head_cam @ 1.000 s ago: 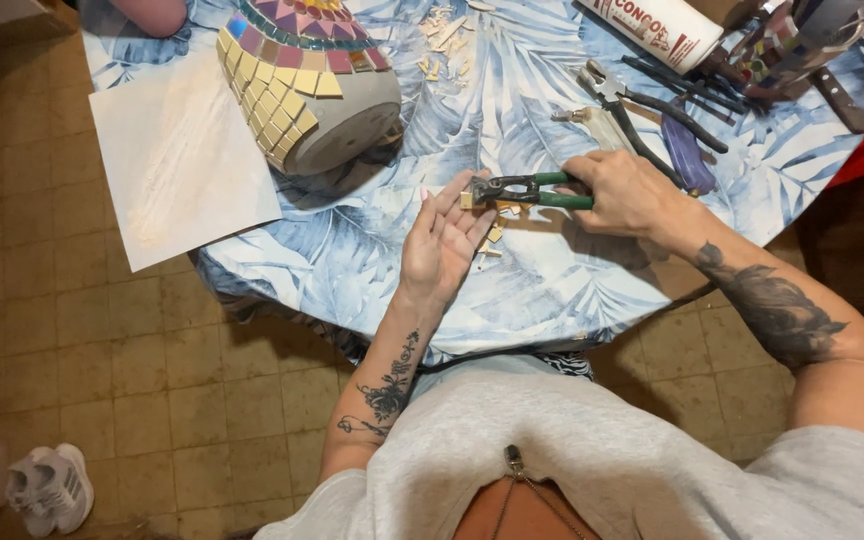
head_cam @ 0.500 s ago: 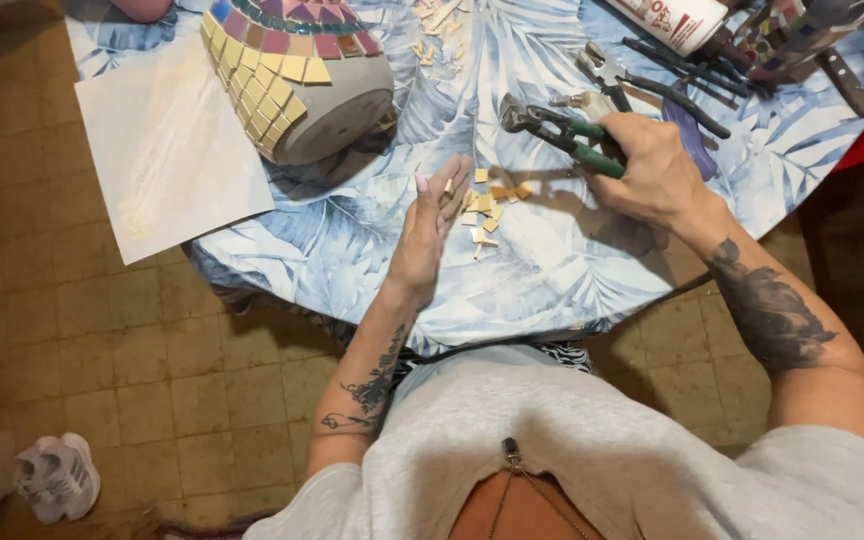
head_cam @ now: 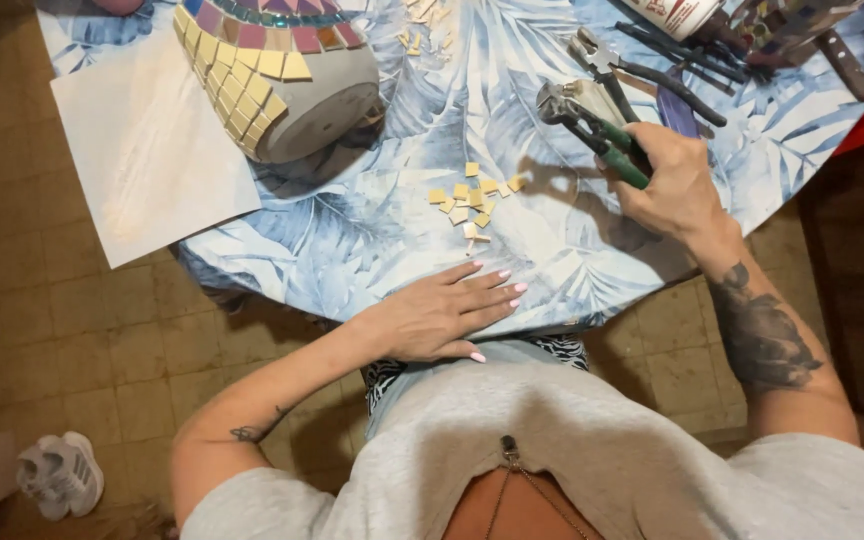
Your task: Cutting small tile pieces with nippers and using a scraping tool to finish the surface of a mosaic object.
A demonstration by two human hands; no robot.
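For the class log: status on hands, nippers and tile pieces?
Right hand holds green-handled nippers. Left hand flat at table edge. Yellow tile pieces between them, unobstructed.

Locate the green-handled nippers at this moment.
In the head view, the green-handled nippers are in the right hand, raised over the table's right part, jaws pointing up-left, right of the small yellow tile pieces and just below the other pliers.

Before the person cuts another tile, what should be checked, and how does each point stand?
1. Green-handled nippers firmly held in the right hand: ok.
2. Nipper jaws free of tile: cannot tell, too small.
3. Left hand away from the jaws, flat at the table edge: ok.
4. Cut yellow tile pieces gathered in one cluster between the hands: ok.
5. Mosaic pot lying on its side, apart from the pieces: ok.
6. Next tile in hand: not ok, left hand holds nothing.
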